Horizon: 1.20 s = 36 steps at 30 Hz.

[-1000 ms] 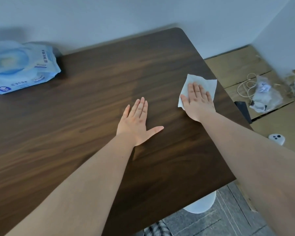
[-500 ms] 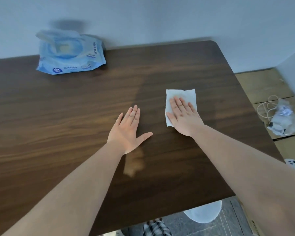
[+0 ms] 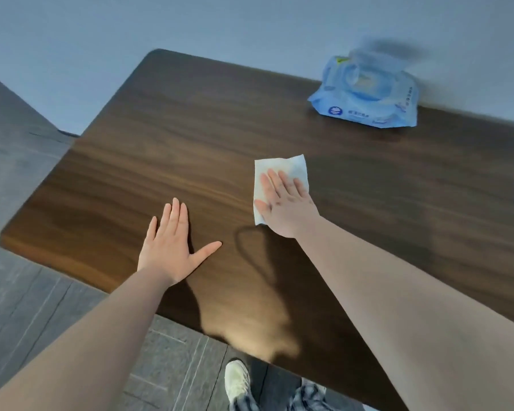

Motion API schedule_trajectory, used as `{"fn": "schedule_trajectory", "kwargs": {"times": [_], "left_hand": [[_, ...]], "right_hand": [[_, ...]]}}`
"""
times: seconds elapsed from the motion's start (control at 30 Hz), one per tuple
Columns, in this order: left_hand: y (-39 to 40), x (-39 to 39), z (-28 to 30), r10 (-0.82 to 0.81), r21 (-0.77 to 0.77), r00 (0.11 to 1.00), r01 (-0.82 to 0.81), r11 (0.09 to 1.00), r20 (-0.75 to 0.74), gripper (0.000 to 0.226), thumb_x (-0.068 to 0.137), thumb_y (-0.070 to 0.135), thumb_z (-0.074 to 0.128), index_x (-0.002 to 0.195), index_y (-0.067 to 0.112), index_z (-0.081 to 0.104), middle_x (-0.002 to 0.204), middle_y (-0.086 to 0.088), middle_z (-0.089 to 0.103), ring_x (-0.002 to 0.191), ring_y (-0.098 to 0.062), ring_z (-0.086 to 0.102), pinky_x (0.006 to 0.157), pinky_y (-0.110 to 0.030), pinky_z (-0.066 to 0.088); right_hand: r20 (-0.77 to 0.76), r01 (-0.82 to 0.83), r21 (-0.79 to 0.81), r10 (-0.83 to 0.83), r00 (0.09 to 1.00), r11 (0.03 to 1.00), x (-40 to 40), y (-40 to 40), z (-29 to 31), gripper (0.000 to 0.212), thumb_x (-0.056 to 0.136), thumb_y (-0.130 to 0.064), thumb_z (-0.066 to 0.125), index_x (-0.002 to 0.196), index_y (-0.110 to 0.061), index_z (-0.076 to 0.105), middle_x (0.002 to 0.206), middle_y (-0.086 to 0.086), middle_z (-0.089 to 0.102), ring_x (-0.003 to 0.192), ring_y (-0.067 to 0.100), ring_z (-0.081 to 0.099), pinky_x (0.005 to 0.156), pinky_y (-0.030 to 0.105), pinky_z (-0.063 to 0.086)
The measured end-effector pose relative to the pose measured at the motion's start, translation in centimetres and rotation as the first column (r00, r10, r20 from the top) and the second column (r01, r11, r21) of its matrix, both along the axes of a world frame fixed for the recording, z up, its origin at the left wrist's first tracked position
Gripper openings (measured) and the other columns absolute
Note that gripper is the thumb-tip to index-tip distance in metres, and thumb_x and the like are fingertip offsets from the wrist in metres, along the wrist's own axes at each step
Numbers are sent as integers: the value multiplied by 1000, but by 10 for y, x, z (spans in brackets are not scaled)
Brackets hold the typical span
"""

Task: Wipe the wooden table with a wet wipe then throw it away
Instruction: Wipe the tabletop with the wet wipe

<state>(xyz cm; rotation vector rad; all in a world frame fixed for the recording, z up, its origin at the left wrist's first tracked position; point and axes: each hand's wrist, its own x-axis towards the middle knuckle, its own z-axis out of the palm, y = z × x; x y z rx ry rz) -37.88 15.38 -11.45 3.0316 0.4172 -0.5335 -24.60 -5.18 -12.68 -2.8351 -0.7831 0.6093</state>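
The wet wipe (image 3: pixel 281 185) is pinned flat beneath the spread right hand (image 3: pixel 285 207), unwiped wooden table (image 3: pixel 131 161) lying leftward; the left hand (image 3: pixel 172 247) is rested open-palmed, empty.

Table (image 3: pixel 279 120): dark brown wood with lengthwise grain and rounded corners, its far edge set against the wall. Wipe (image 3: pixel 282 169): white, roughly square sheet, spread flat on the tabletop near its middle; its near half is covered by a flat palm, and the far corners are left exposed.
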Motion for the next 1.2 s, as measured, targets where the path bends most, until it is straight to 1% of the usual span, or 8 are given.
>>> {"fn": "schedule_trajectory", "kwargs": {"times": [0.1, 0.33, 0.43, 0.5, 0.63, 0.83, 1.03, 1.2], "left_hand": [[42, -16, -1, 94, -4, 995, -94, 996, -29, 121, 63, 92, 12, 148, 11, -14, 158, -5, -19, 145, -18, -17, 118, -45, -2], [57, -15, -3, 94, -125, 995, -99, 987, -42, 121, 60, 95, 15, 146, 18, -20, 157, 1, -23, 143, -17, -21, 117, -48, -8], [61, -14, -2, 95, -150, 995, -100, 984, -39, 120, 61, 94, 18, 147, 19, -17, 157, 1, -22, 143, -17, -21, 117, -48, -9], [62, -15, -3, 85, -156, 996, -90, 984, -36, 120, 59, 93, 14, 148, 18, -16, 157, 2, -23, 143, -17, -23, 116, -46, -12], [64, -18, -6, 71, -177, 995, -82, 981, -72, 114, 64, 90, 15, 146, 20, -22, 154, 3, -30, 140, -16, -29, 114, -45, -17], [67, -17, -6, 72, -173, 993, -87, 981, -91, 111, 70, 87, 22, 146, 20, -23, 154, 4, -30, 140, -17, -28, 114, -46, -17], [66, -17, -4, 62, -109, 994, -73, 991, -94, 113, 67, 89, 17, 146, 18, -21, 157, 1, -23, 143, -18, -24, 115, -46, -13], [65, -17, -5, 98, -160, 993, -107, 981, -63, 114, 68, 90, 24, 147, 21, -19, 158, 2, -19, 144, -18, -20, 117, -47, -10]], "right_hand": [[6, -89, 4, 89, 996, 996, 2, 72, -4, 60, 98, -47, 10, 150, -23, -7, 160, -5, -10, 146, 16, -15, 117, 40, -9], [21, -168, 0, 168, 986, 986, 26, 199, -6, 61, 98, -47, 11, 150, -21, -6, 160, -3, -11, 146, 17, -12, 117, 41, -9], [46, -219, -3, 219, 975, 976, 29, 240, -7, 60, 99, -46, 10, 150, -20, -6, 160, -1, -10, 147, 19, -11, 118, 42, -7], [50, -256, -2, 256, 965, 967, 28, 262, -8, 60, 99, -46, 10, 150, -20, -6, 160, 0, -10, 147, 19, -11, 118, 42, -6], [27, -308, -10, 308, 951, 951, 22, 293, -7, 59, 99, -46, 9, 150, -20, -9, 160, -1, -12, 146, 18, -12, 118, 42, -7], [47, -377, -23, 378, 925, 926, 19, 302, -6, 60, 99, -47, 9, 150, -20, -7, 160, 0, -10, 147, 20, -11, 118, 42, -5], [31, -382, -12, 382, 924, 924, -1, 268, -5, 61, 99, -48, 10, 150, -21, -7, 160, -3, -10, 147, 17, -10, 117, 41, -7], [1, -279, 2, 279, 960, 960, -8, 216, -5, 60, 98, -48, 10, 150, -23, -7, 160, -5, -11, 146, 14, -12, 118, 40, -8]]}}
